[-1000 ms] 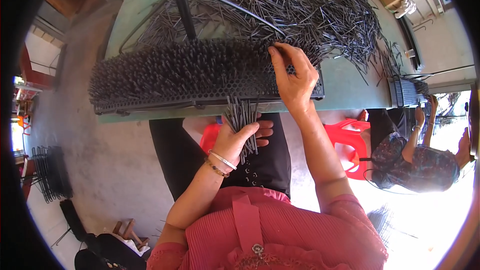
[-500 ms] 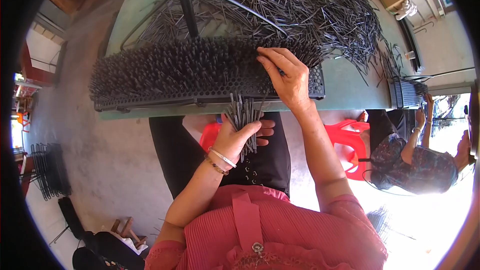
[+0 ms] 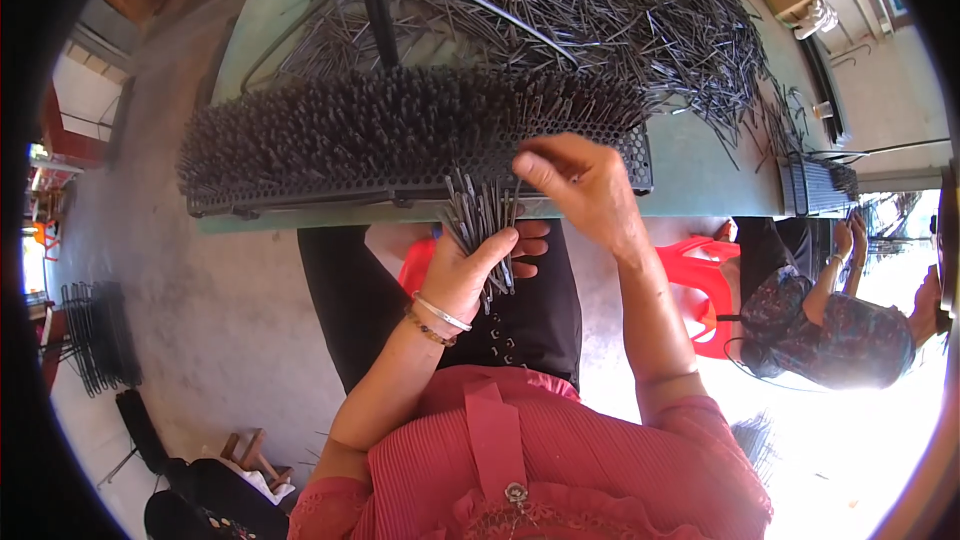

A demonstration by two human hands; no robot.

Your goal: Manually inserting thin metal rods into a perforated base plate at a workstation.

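Holding a bundle of thin dark rods (image 3: 477, 214) in the left hand (image 3: 461, 275), just on the near side of the perforated rack (image 3: 632, 155) along the near edge of the counter (image 3: 705, 172), with the right hand (image 3: 592, 192) curled at the rack's near right part; cannot tell whether holding a rod. Looks partway through standing rods in the holes (image 3: 420, 188), with near ones bare. Likely calls next for pinching one rod and aligning its tip with a bare hole.

A loose dark rod bundle (image 3: 478, 215) fans before a rod-filled rack (image 3: 628, 162).
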